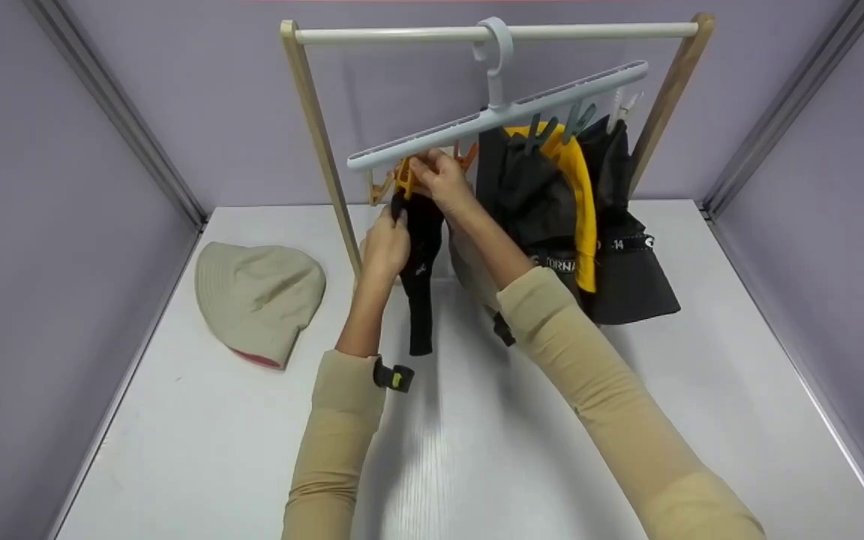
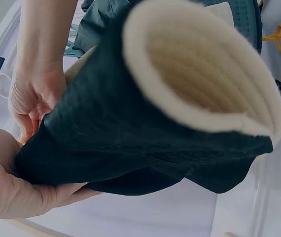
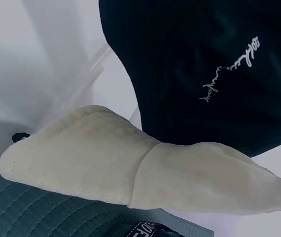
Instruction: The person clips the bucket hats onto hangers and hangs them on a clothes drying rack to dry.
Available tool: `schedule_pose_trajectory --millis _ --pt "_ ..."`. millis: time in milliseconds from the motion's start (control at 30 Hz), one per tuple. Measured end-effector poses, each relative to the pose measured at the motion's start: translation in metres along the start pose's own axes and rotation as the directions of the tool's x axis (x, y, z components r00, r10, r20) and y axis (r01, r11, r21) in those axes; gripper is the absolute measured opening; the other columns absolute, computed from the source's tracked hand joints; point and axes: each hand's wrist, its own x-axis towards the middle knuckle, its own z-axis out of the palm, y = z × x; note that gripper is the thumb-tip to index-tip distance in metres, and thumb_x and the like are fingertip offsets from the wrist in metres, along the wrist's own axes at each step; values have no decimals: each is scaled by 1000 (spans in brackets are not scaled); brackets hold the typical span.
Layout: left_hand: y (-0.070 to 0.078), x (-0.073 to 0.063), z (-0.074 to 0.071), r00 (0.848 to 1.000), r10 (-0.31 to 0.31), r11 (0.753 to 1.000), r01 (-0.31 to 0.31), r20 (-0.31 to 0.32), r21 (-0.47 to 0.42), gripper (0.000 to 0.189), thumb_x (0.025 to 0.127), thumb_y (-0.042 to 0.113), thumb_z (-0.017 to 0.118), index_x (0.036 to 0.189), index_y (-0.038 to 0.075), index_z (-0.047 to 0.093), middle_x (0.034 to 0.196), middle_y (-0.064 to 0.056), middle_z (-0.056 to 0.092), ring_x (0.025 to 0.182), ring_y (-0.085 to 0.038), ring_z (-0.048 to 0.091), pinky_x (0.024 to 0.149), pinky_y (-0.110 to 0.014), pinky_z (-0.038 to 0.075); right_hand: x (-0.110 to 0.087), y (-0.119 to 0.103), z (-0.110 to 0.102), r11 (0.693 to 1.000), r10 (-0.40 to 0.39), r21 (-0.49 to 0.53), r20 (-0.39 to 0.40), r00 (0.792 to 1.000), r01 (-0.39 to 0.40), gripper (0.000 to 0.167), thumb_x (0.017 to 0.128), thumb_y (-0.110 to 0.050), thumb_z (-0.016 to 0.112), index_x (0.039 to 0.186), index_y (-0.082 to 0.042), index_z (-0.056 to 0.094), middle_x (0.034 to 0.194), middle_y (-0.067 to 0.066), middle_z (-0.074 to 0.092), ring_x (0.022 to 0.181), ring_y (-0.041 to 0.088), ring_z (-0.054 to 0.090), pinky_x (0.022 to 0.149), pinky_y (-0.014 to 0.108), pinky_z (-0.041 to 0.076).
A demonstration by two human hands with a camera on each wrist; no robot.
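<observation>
My left hand (image 1: 385, 244) grips the edge of a black bucket hat (image 1: 421, 255), holding it up under the left end of a pale blue hanger (image 1: 432, 141). The hat's cream lining (image 2: 204, 74) faces the left wrist camera, and white script lettering (image 3: 231, 66) shows on its dark side. Just above the hat's top edge, my right hand (image 1: 445, 186) pinches an orange clothespin (image 1: 404, 178) hanging from the hanger. Beside the black hat hangs a cream hat (image 3: 81, 153), partly behind my right forearm in the head view.
The hanger tilts, left end low, from a white rod (image 1: 402, 34) on a wooden frame (image 1: 316, 112). Black-and-yellow hats (image 1: 580, 202) and a black hat (image 1: 631, 281) hang at its right from dark green clips (image 1: 573, 124) and white clips. A beige hat (image 1: 259, 296) lies on the white table (image 1: 177, 450).
</observation>
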Motion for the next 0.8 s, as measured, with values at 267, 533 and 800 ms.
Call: schedule_pose_trajectory --millis 267,533,800 --pt "1 -1 3 1000 4 1000 -4 -7 22 42 101 28 30 134 7 45 125 -14 53 111 -31 51 87 -46 38 -5 3 -3 985 -120 -125 21 993 122 13 94 2 46 99 12 54 86 4 55 81 11 52 75 24 43" --pt "2 -2 2 1000 1 1000 -1 -14 14 43 101 29 29 137 8 41 127 -14 52 111 -31 51 87 -46 39 -9 7 -6 983 -144 -107 77 987 152 21 95 3 42 110 16 51 98 16 59 91 16 55 84 28 43" --pt "0 -1 3 999 25 999 -23 -39 39 43 101 30 29 137 9 42 122 -16 55 105 -33 54 83 -47 41 -13 17 -8 982 -176 -57 53 983 179 27 98 0 38 117 15 48 115 22 54 106 23 52 90 27 38"
